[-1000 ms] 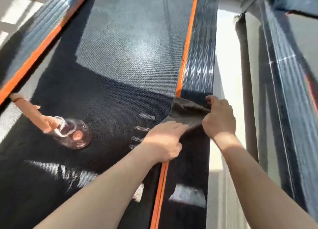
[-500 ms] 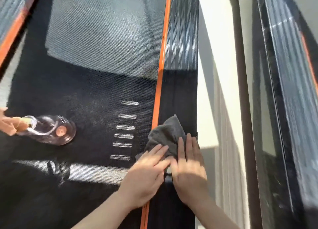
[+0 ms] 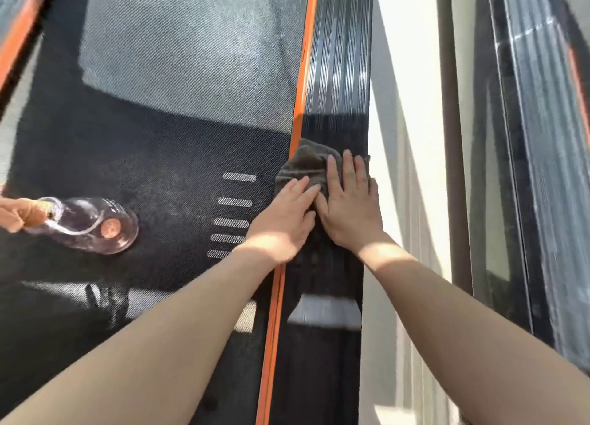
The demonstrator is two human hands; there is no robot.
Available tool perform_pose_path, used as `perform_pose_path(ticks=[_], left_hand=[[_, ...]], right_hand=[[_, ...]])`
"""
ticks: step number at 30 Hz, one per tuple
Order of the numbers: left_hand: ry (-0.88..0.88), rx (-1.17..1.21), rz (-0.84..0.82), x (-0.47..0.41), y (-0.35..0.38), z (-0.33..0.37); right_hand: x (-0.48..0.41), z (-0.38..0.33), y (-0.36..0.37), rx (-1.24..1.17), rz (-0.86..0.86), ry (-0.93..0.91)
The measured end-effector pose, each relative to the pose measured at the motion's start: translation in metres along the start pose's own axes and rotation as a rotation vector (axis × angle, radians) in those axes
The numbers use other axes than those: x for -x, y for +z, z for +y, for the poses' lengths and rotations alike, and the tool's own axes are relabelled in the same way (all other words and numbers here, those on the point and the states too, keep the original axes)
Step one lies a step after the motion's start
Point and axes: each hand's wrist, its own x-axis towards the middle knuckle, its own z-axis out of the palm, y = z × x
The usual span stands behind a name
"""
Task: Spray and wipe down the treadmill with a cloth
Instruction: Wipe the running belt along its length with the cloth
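Both the left hand (image 3: 282, 220) and right hand (image 3: 349, 210) press flat on the cloth (image 3: 306, 162).

Both hands — left hand (image 3: 281, 223), right hand (image 3: 348, 207) — on cloth (image 3: 303, 165) on side rail (image 3: 335, 105); bottle (image 3: 89, 225) left on belt (image 3: 159, 137).

Head view looks down, seemingly close, onto the treadmill (image 3: 191, 73).

One cloth (image 3: 306, 164) — one bottle (image 3: 91, 226)
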Motion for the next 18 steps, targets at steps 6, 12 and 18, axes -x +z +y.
perform_pose_path(ticks=[6, 12, 18], left_hand=[[-0.032, 0.155, -0.025, 0.089, 0.017, 0.003], [-0.115, 0.185, -0.182, 0.172, 0.021, -0.018], [-0.24, -0.224, 0.027, 0.14, -0.026, -0.065]], right_hand=[[0.101, -0.009, 0.035, 0.047, -0.01, -0.041], [0.139, -0.058, 0.053, 0.099, -0.104, -0.164], [0.054, -0.119, 0.056, 0.193, -0.212, -0.209]])
